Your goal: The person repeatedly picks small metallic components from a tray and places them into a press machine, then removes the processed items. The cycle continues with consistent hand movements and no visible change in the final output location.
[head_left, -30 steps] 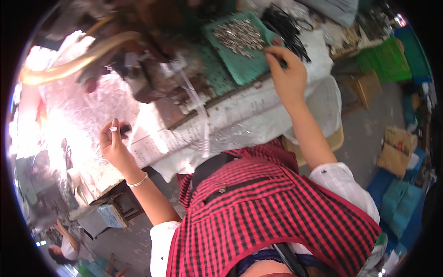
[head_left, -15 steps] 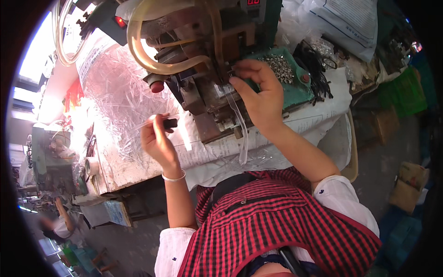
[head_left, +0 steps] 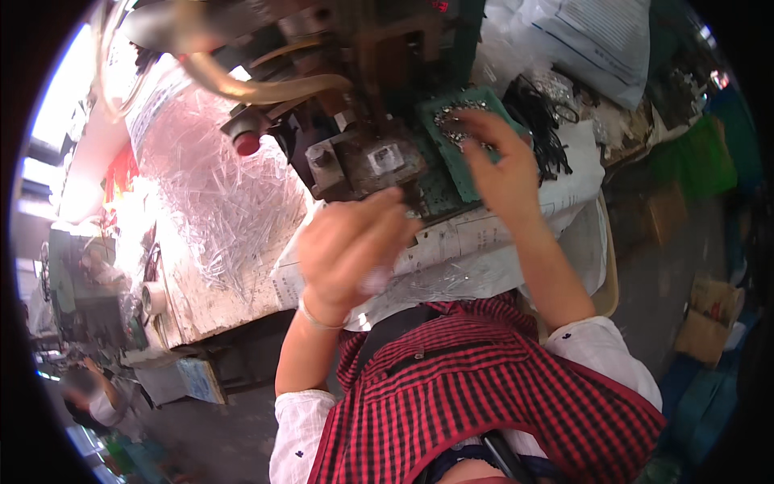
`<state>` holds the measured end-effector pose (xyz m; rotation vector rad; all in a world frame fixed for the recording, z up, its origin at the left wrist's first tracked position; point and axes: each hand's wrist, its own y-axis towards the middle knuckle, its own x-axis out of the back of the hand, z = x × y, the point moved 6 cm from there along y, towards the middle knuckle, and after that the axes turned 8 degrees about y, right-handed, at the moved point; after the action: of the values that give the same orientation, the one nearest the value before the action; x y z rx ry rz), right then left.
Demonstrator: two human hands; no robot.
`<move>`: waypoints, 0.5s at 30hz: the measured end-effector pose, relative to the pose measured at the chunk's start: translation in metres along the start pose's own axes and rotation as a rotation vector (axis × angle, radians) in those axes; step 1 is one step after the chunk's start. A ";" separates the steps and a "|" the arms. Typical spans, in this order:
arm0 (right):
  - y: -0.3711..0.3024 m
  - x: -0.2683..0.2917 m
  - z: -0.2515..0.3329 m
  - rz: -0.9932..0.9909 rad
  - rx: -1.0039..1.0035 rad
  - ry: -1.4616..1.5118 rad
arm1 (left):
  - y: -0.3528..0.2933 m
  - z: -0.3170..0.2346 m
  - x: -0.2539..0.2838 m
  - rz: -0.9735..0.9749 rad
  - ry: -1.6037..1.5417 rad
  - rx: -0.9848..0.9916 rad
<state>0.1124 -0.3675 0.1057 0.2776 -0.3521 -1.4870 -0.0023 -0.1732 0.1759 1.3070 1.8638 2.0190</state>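
Observation:
My left hand (head_left: pixel 351 252) is in front of the machine's near edge, smeared by motion. Its fingers point toward the machine, and something pale and shiny shows blurred beneath them; I cannot make out what it is. Over the green tray (head_left: pixel 463 179) my right hand (head_left: pixel 509 173) reaches in from the right, thumb and fingers apart, fingertips at the small metal parts (head_left: pixel 461 121). The dark metal machine (head_left: pixel 355 165) stands between the hands and beyond them, with a small bright metal plate (head_left: pixel 385 159) on its bed.
A big heap of clear plastic strips (head_left: pixel 218 185) covers the table's left side. The machine has a red button (head_left: pixel 247 143) and a yellowish hose (head_left: pixel 274 90). Black cords (head_left: pixel 542 121) lie right of the tray, near a white printed sack (head_left: pixel 592 44). Another person (head_left: pixel 101 395) is far left.
My right hand has left the machine and moved right to the tray. My left hand has swung right and nearer the machine. The clear strip hanging off the machine's front no longer shows there.

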 end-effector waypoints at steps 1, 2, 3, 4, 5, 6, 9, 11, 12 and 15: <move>-0.003 0.024 -0.025 -0.070 -0.030 -0.273 | -0.002 -0.006 -0.012 0.039 0.052 -0.111; -0.009 0.031 -0.044 -0.013 -0.025 -0.329 | 0.001 -0.011 -0.018 0.061 0.085 -0.123; -0.020 0.039 -0.062 0.039 -0.026 -0.383 | -0.003 -0.007 -0.024 0.044 0.079 -0.142; -0.029 0.043 -0.071 0.091 -0.033 -0.434 | -0.008 -0.003 -0.029 0.033 0.072 -0.159; -0.029 0.048 -0.068 0.029 0.022 -0.404 | -0.011 -0.003 -0.030 0.026 0.094 -0.162; -0.019 0.052 -0.062 -0.041 0.079 -0.374 | -0.013 -0.004 -0.032 0.021 0.112 -0.172; 0.009 0.071 -0.054 -0.111 0.017 -0.346 | -0.017 -0.002 -0.034 -0.009 0.122 -0.172; 0.009 0.075 -0.069 -0.008 -0.045 -0.415 | -0.015 -0.003 -0.034 -0.027 0.124 -0.186; 0.002 0.072 -0.066 0.049 -0.036 -0.503 | -0.013 -0.002 -0.034 -0.033 0.132 -0.197; -0.018 0.059 -0.057 0.092 -0.038 -0.764 | -0.016 -0.001 -0.039 -0.064 0.129 -0.189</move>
<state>0.1218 -0.4293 0.0497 -0.3524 -0.9284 -1.4616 0.0139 -0.1926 0.1425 1.0794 1.6889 2.2304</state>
